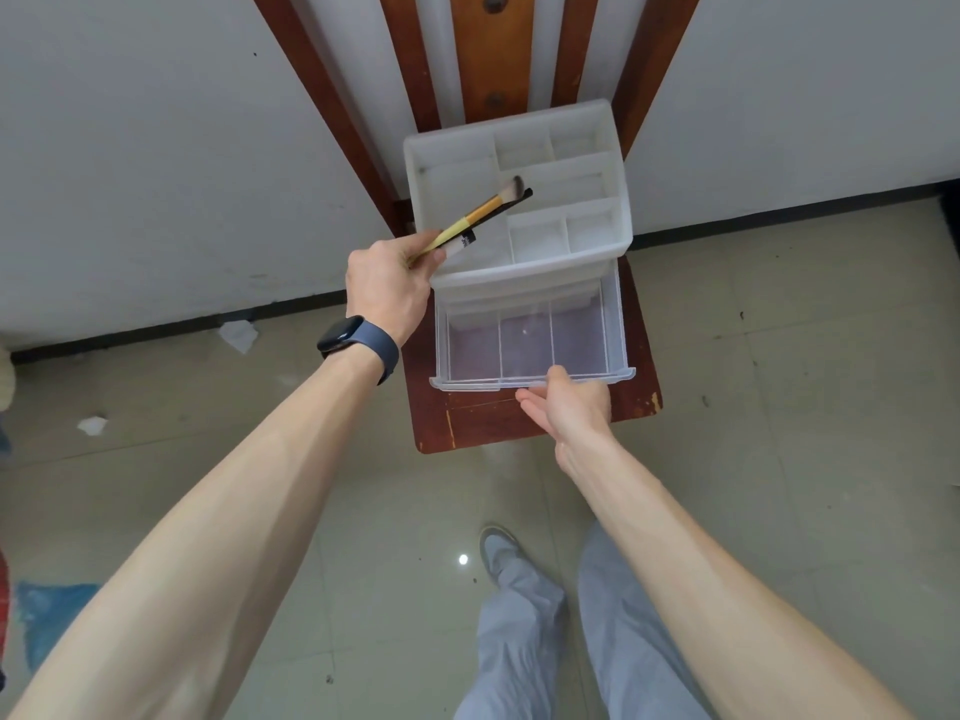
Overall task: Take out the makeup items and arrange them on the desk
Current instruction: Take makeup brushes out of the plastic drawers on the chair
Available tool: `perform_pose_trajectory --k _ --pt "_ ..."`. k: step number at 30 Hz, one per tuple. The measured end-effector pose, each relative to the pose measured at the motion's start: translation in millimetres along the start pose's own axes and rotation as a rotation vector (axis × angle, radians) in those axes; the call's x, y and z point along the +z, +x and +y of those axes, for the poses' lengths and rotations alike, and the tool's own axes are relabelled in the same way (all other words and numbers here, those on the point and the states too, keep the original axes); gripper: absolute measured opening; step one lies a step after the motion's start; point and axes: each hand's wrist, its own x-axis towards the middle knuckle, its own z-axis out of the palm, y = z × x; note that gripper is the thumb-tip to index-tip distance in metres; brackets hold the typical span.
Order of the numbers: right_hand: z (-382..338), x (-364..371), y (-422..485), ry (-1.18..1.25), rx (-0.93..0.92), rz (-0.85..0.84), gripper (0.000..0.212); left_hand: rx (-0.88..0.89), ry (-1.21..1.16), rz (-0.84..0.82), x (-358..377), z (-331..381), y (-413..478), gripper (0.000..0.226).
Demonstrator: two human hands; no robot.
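the left hand (387, 288) hides the handle ends of the yellow-handled makeup brush (491, 202) and thin black stick (519, 198); fingertips of the right hand (566, 402) vanish beneath the clear plastic drawer (467, 383).

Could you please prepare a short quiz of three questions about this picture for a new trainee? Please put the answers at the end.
1. Multiple choice: what does the left hand hold above the organizer?
A) two makeup brushes
B) a lipstick
C) nothing

2. True or false: the drawer of the organizer is fully closed.

3. Short answer: which hand touches the front rim of the drawer?

Key:
1. A
2. False. It is pulled out.
3. The right hand.
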Motion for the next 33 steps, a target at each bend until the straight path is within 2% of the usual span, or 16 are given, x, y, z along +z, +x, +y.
perform_pose_trajectory --k 3,6,9,12,15,18,21,24,28,31,33 --pt "-17.2 -2.3 2.2 0.015 -0.014 -0.021 0.042 -0.018 -0.006 -0.01 0.3 -0.6 1.6 0.03" --pt "-43.6 5.6 2.3 0.101 -0.044 -0.135 0.056 -0.03 -0.024 -0.018 0.3 0.4 2.4 0.031" --pt "-68.5 18.8 6.2 0.218 -0.008 -0.245 0.053 -0.026 -0.025 -0.023 0.1 -0.1 2.2 0.03" --pt "-87.7 29.0 6.8 0.348 0.048 -0.293 0.062 -0.028 -0.03 -0.022 0.1 -2.0 3.7 0.028" --pt "-96.4 32.7 6.3 0.345 0.064 -0.337 0.062 -0.054 -0.052 -0.033 1.3 -1.3 4.0 0.028" --pt "-94.4 23.6 3.3 0.263 0.075 -0.405 0.072 -0.121 -0.117 -0.058 -4.3 3.6 4.0 0.03" --pt "-91.1 3.4 -7.8 0.031 0.035 -0.412 0.054 -0.224 -0.221 -0.07 -18.9 10.0 -0.7 0.031" --pt "-98.4 -18.1 -31.2 -0.206 -0.082 -0.468 0.036 -0.294 -0.452 -0.091 -36.1 24.3 -20.1 0.028" --pt "-123.6 -35.1 -80.1 -0.406 -0.326 -0.535 0.035 -0.383 -0.789 -0.21 -54.5 68.2 -76.0 0.026" --pt "-140.1 -50.4 -117.7 -0.543 -0.445 -0.595 0.035 -0.413 -0.862 -0.25 -61.1 103.7 -122.6 0.024" --pt "-144.9 -62.1 -140.4 -0.632 -0.499 -0.633 0.026 -0.441 -0.886 -0.225 -67.1 119.7 -150.1 0.02"
